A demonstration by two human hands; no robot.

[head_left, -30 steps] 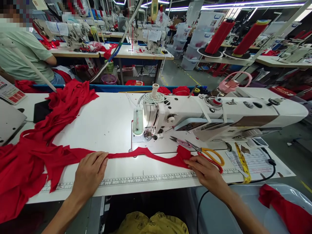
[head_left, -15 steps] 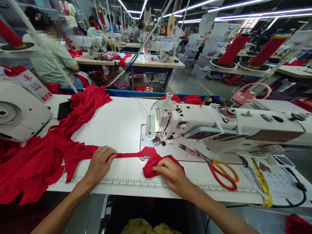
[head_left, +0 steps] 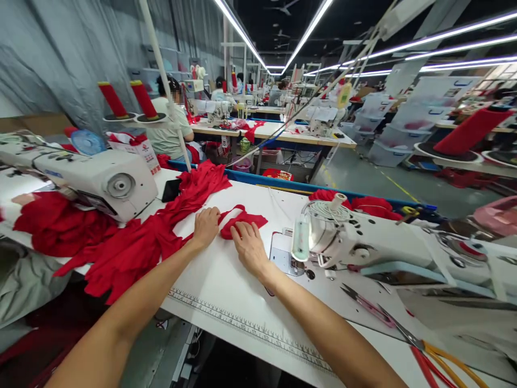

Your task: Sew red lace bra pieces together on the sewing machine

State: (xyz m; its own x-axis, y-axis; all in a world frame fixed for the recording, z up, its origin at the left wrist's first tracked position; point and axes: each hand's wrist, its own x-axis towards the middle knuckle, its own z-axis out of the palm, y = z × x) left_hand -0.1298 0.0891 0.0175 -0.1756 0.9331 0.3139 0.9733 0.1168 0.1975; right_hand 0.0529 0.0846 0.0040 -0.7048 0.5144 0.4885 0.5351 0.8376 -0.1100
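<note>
Step, judged: arranging red cloth piece [head_left: 252, 217] on table [head_left: 218, 283] | piece lay 10 o'clock of needle plate [head_left: 281, 261]; red pile [head_left: 143, 245] at its 9 | left hand [head_left: 207, 227] — curled at 9-o'clock edge, pinch unclear | right hand [head_left: 249, 249] — fingers spread over 6-o'clock edge | next move seemed to call for gentle smoothing

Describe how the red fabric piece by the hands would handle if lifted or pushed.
The red fabric piece would probably droop, since it lies curved in soft folds. It looks light, being small and seemingly thin. Pushed, it may bunch up rather than roll, judging by the crumpled red heap nearby.
</note>
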